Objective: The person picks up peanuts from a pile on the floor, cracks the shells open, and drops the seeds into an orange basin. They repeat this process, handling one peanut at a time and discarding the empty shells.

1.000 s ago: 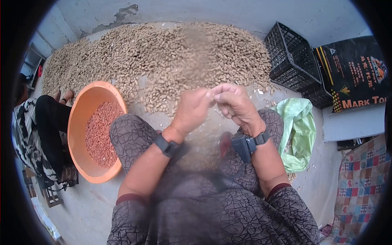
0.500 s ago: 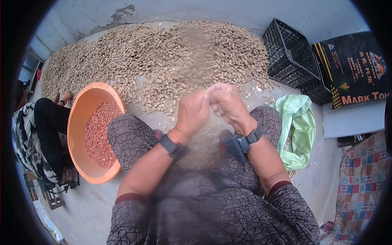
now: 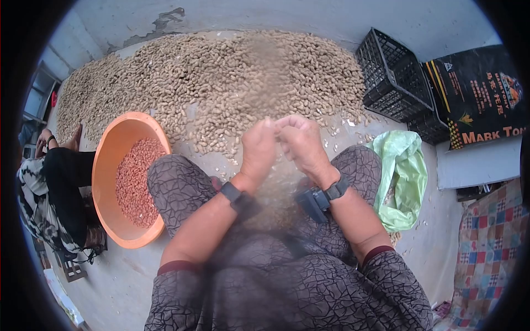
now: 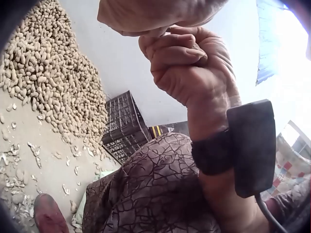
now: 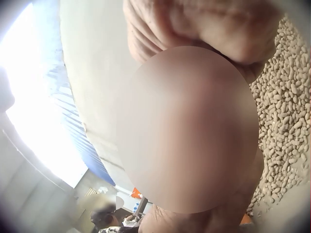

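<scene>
My left hand [image 3: 258, 150] and right hand [image 3: 305, 144] meet fingertip to fingertip above the floor between the knees. Curled fingers of both hands pinch a peanut, mostly covered by the fingers. In the left wrist view, the right hand [image 4: 192, 73] has its fingers folded in, with a bit of tan peanut [image 4: 201, 56] showing among them. The left hand [image 4: 155, 14] bends over it from above. A blurred patch covers much of the right wrist view. Beyond the hands spreads a heap of unshelled peanuts [image 3: 210, 83].
An orange basin [image 3: 101, 182] of reddish shelled peanuts [image 3: 135, 187] stands by the left knee. To the right are a green sack [image 3: 408, 176], black crates [image 3: 395, 83] and a black printed bag [image 3: 480, 99]. Another person [image 3: 61, 187] sits at the far left. Broken shells [image 4: 36, 155] litter the floor.
My right hand has shifted slightly left, fingertips still meeting the left hand's. The other person's hand has moved from the heap's edge back towards their body.
</scene>
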`<state>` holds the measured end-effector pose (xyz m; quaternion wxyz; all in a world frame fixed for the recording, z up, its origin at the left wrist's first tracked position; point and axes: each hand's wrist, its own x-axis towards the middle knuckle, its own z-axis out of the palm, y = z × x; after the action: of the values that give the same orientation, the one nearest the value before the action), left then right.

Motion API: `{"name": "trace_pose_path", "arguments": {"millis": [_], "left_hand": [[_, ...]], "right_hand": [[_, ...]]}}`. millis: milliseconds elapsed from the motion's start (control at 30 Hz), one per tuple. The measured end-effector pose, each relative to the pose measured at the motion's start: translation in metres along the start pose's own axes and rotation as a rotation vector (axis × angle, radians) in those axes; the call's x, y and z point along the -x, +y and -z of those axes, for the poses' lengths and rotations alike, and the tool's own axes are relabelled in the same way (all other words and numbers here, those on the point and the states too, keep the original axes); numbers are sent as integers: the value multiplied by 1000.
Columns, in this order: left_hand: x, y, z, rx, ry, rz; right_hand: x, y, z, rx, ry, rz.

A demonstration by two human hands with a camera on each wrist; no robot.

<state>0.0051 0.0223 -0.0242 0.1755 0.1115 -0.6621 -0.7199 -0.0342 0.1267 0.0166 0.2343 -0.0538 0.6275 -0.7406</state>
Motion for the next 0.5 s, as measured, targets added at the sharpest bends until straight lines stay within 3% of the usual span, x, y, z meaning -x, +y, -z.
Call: {"name": "trace_pose_path", "arguments": {"millis": [300, 433, 500], "left_hand": [[-8, -2, 9, 151, 12, 262], [-10, -5, 5, 192, 94, 235], [-10, -7, 6, 28, 60, 140]], "right_hand": [[-6, 21, -10, 278, 132, 255], [-4, 15, -4, 324, 121, 295], [-5, 13, -2, 315, 98, 271]]}}
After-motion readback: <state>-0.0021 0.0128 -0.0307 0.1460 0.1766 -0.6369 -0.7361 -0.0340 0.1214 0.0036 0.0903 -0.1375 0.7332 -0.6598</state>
